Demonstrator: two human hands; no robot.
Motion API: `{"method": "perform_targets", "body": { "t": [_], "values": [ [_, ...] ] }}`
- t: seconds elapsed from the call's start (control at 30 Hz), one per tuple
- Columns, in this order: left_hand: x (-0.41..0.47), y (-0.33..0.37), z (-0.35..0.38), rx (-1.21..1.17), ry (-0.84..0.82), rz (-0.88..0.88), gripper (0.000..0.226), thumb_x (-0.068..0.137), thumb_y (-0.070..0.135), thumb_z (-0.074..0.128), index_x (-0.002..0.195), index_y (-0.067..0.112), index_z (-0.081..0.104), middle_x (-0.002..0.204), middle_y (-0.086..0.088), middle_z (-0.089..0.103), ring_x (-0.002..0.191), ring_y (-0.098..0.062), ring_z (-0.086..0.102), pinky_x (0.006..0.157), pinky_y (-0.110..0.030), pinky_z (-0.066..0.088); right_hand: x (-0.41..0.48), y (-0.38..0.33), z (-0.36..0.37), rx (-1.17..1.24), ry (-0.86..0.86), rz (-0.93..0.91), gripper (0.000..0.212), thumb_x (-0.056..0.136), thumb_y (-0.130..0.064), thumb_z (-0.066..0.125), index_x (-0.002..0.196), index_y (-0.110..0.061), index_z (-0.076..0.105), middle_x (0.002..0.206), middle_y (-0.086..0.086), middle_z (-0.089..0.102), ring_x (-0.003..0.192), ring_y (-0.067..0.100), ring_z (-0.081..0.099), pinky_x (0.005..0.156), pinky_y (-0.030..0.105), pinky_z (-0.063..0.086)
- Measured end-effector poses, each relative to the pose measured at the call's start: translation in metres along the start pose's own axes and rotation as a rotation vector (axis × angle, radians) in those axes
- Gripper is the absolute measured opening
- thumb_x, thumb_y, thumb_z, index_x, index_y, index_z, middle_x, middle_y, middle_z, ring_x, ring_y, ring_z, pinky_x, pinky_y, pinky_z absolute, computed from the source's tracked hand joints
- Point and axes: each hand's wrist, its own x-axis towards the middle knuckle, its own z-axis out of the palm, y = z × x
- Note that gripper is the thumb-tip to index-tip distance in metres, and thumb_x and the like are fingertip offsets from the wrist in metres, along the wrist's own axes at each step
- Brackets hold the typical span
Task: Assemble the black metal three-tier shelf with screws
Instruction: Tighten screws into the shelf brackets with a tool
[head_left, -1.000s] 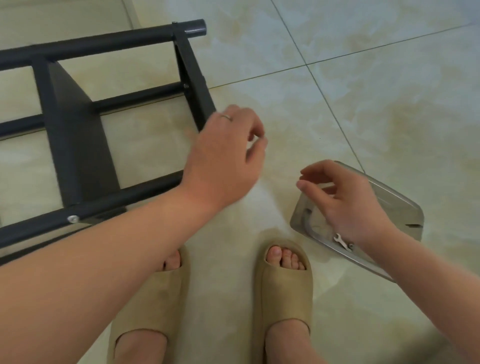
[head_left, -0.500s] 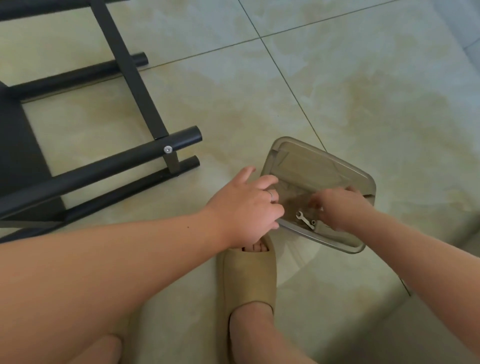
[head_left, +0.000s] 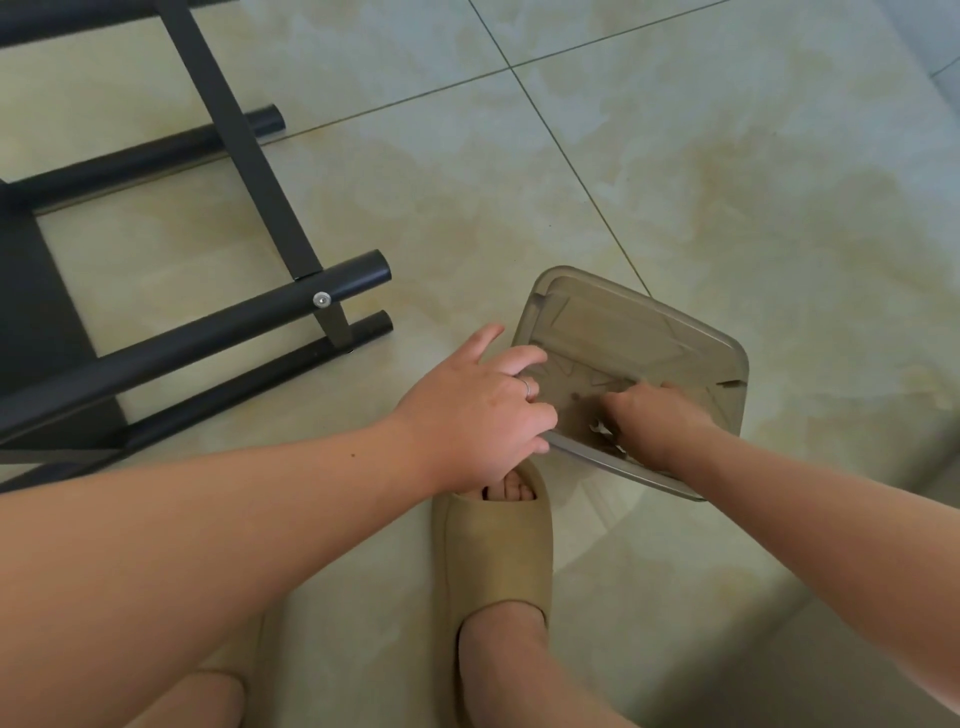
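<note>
tray (head_left: 644, 306) steadied by the left hand (head_left: 478, 410) gripping its rim; right hand (head_left: 657, 428) reaches inside (its grip hidden, can't tell).

The left hand (head_left: 483, 415) held the clear tray (head_left: 649, 332) by its rim; the right hand (head_left: 654, 426) reached inside. The shelf frame (head_left: 208, 332) lay nearby.

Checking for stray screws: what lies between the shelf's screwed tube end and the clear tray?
Only bare floor tile lies between the tube end and the tray, as the head view shows.
</note>
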Motion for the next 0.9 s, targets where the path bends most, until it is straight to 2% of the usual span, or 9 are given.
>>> {"method": "perform_targets", "body": {
  "t": [0.17, 0.27, 0.4, 0.47, 0.57, 0.63, 0.7, 0.8, 0.9],
  "values": [
    [0.000, 0.000, 0.003, 0.021, 0.046, 0.019, 0.028, 0.101, 0.043, 0.047, 0.101, 0.028, 0.070, 0.110, -0.003, 0.073, 0.143, -0.024, 0.037, 0.119, -0.058, 0.017, -0.001, -0.003, -0.001, -0.014, 0.009, -0.008, 0.023, 0.097, -0.016, 0.052, 0.119, -0.022, 0.055, 0.117, 0.005, 0.066, 0.107, 0.030, 0.064, 0.090, 0.037, 0.043],
    [0.001, 0.000, 0.003, 0.011, 0.041, 0.022, 0.028, 0.101, 0.043, 0.046, 0.103, 0.028, 0.070, 0.116, -0.003, 0.072, 0.146, -0.024, 0.034, 0.120, -0.057, 0.013, -0.002, -0.004, -0.007, 0.052, 0.003, 0.011, 0.025, 0.094, -0.019, 0.057, 0.119, -0.021, 0.055, 0.117, 0.007, 0.066, 0.107, 0.031, 0.063, 0.087, 0.037, 0.046],
    [-0.001, -0.002, 0.004, -0.095, 0.179, 0.011, 0.028, 0.097, 0.043, 0.055, 0.113, 0.025, 0.069, 0.135, -0.003, 0.061, 0.145, -0.025, 0.035, 0.121, -0.053, 0.018, -0.013, -0.006, -0.033, 0.389, 0.118, 0.091, 0.016, 0.086, -0.015, 0.064, 0.095, -0.022, 0.052, 0.098, 0.006, 0.066, 0.095, 0.034, 0.064, 0.073, 0.035, 0.048],
    [-0.005, -0.003, -0.002, -0.296, 0.304, -0.090, 0.031, 0.096, 0.038, 0.057, 0.120, 0.020, 0.066, 0.137, -0.005, 0.057, 0.139, -0.026, 0.041, 0.118, -0.044, 0.027, -0.023, -0.007, -0.055, 0.552, 0.260, 0.107, 0.016, 0.083, -0.010, 0.064, 0.087, -0.020, 0.053, 0.082, -0.001, 0.061, 0.087, 0.031, 0.062, 0.068, 0.030, 0.044],
    [-0.009, -0.006, -0.021, -0.734, 0.349, -0.467, 0.030, 0.101, 0.031, 0.051, 0.127, 0.017, 0.058, 0.133, 0.001, 0.054, 0.126, -0.014, 0.048, 0.105, -0.023, 0.035, -0.045, -0.016, -0.097, 0.809, 0.493, 0.120, 0.012, 0.082, -0.007, 0.067, 0.083, -0.017, 0.061, 0.076, -0.005, 0.063, 0.078, 0.023, 0.062, 0.058, 0.011, 0.043],
    [-0.008, -0.009, -0.034, -1.126, 0.297, -0.774, 0.026, 0.103, 0.034, 0.047, 0.121, 0.020, 0.060, 0.126, 0.004, 0.059, 0.116, -0.011, 0.056, 0.100, -0.027, 0.043, -0.058, -0.028, -0.123, 0.952, 0.596, 0.086, 0.014, 0.081, -0.007, 0.070, 0.082, -0.020, 0.064, 0.079, -0.005, 0.068, 0.079, 0.016, 0.065, 0.064, 0.014, 0.049],
    [-0.008, -0.015, -0.047, -1.561, 0.281, -0.978, 0.028, 0.104, 0.037, 0.044, 0.110, 0.018, 0.064, 0.118, -0.002, 0.066, 0.105, -0.017, 0.065, 0.092, -0.036, 0.053, -0.068, -0.045, -0.145, 1.059, 0.650, -0.003, 0.016, 0.081, -0.007, 0.072, 0.081, -0.021, 0.065, 0.078, -0.008, 0.069, 0.078, 0.007, 0.066, 0.076, 0.022, 0.053],
    [-0.013, -0.021, -0.067, -2.010, 0.263, -1.048, 0.043, 0.107, 0.042, 0.037, 0.110, 0.009, 0.065, 0.112, -0.008, 0.070, 0.093, -0.023, 0.071, 0.082, -0.035, 0.058, -0.081, -0.074, -0.172, 1.127, 0.664, -0.185, 0.020, 0.081, -0.005, 0.074, 0.083, -0.023, 0.065, 0.083, -0.012, 0.070, 0.083, 0.005, 0.068, 0.077, 0.017, 0.053],
    [-0.021, -0.031, -0.083, -2.198, 0.233, -1.010, 0.052, 0.106, 0.046, 0.034, 0.114, 0.005, 0.065, 0.109, -0.010, 0.070, 0.082, -0.019, 0.069, 0.078, -0.031, 0.056, -0.085, -0.097, -0.189, 1.130, 0.641, -0.344, 0.024, 0.082, -0.003, 0.076, 0.088, -0.024, 0.067, 0.089, -0.015, 0.070, 0.089, 0.005, 0.067, 0.080, 0.012, 0.049]
  ]
}}
